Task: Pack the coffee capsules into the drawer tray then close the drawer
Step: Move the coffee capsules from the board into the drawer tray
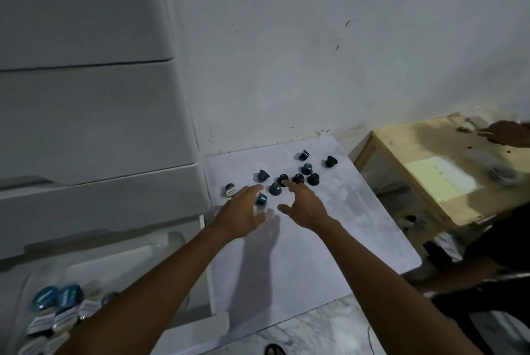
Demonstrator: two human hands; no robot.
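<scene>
Several dark teal coffee capsules (298,178) lie scattered on a white board (329,240) on the floor. My left hand (241,212) reaches over the board's left edge, its fingers curled around one teal capsule (261,199). One capsule (230,190) lies on its side just left of that hand. My right hand (305,204) hovers with fingers spread, its index fingertip at a dark capsule (283,179). At the bottom left the open drawer tray (137,265) holds several capsules (57,308) foil side up, partly hidden by my left forearm.
A white drawer unit (94,131) fills the left side against a white wall. A low wooden table (424,182) stands to the right, with another person's hand (507,132) over it. Marble floor shows below the board.
</scene>
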